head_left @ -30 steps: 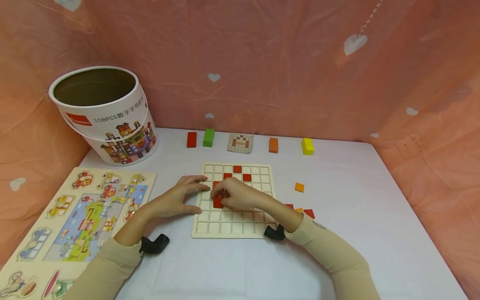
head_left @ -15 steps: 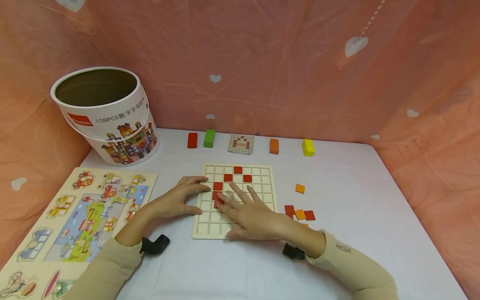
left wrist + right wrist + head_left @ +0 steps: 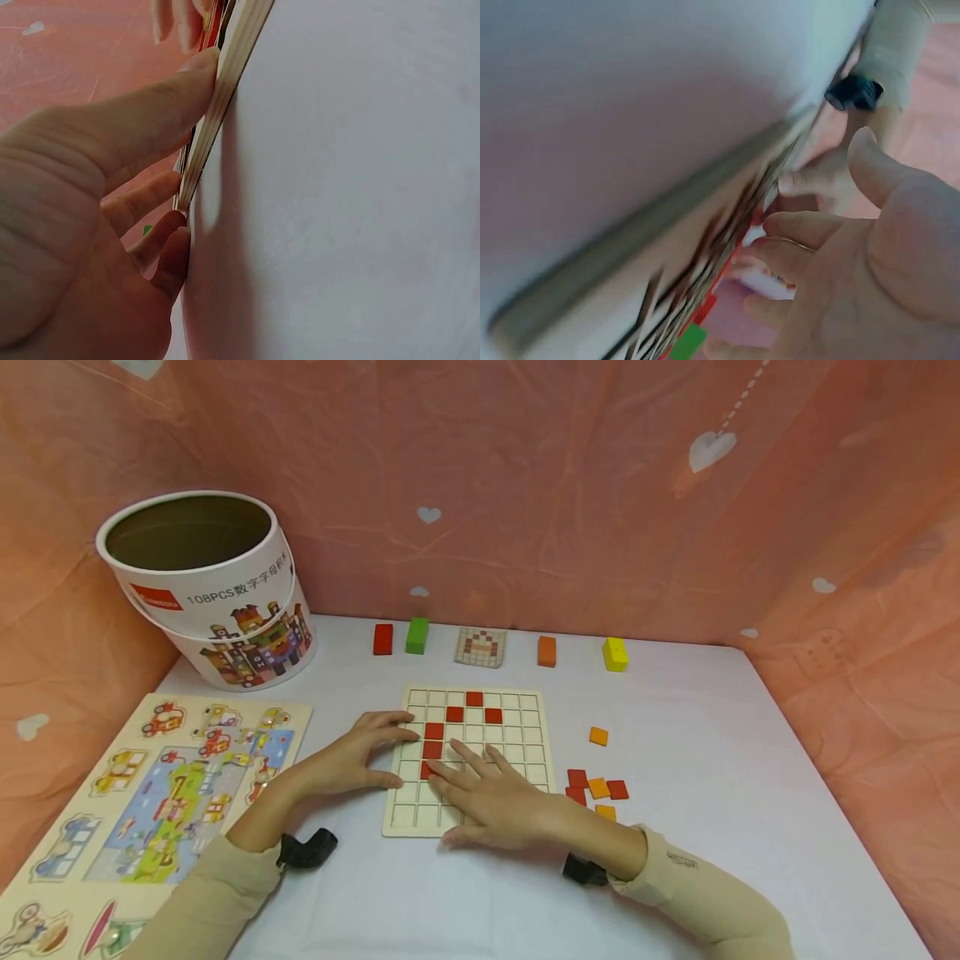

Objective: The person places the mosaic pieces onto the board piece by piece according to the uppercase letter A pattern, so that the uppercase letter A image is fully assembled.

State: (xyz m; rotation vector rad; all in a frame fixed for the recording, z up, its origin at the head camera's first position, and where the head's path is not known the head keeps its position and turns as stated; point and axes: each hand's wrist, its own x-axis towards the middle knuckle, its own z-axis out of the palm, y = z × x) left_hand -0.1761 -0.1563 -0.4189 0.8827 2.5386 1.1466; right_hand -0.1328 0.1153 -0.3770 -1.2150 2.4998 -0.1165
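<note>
A wooden grid board (image 3: 534,752) lies on the white table with several red tiles (image 3: 432,749) in its cells. My left hand (image 3: 348,762) rests at the board's left side, thumb and fingertips along the edge; in the left wrist view the thumb (image 3: 161,105) touches the wooden rim. Over the lower middle of the board my right hand (image 3: 491,797) spreads its fingers. Its index fingertip meets the lowest red tile (image 3: 426,769), partly covering it. The right wrist view shows the right palm (image 3: 855,285) with nothing held.
Loose red and orange tiles (image 3: 597,787) lie right of the board, with one orange tile (image 3: 598,737) farther up. Behind stand a red block (image 3: 383,640), green block (image 3: 417,636), pattern card (image 3: 481,647), orange block (image 3: 547,652) and yellow block (image 3: 615,654). Left are a bucket (image 3: 217,602) and picture puzzle (image 3: 300,714).
My right hand has gone from pinching at the lowest red tile to spreading its fingers over the board, drawing back toward the near edge. My left hand stays put.
</note>
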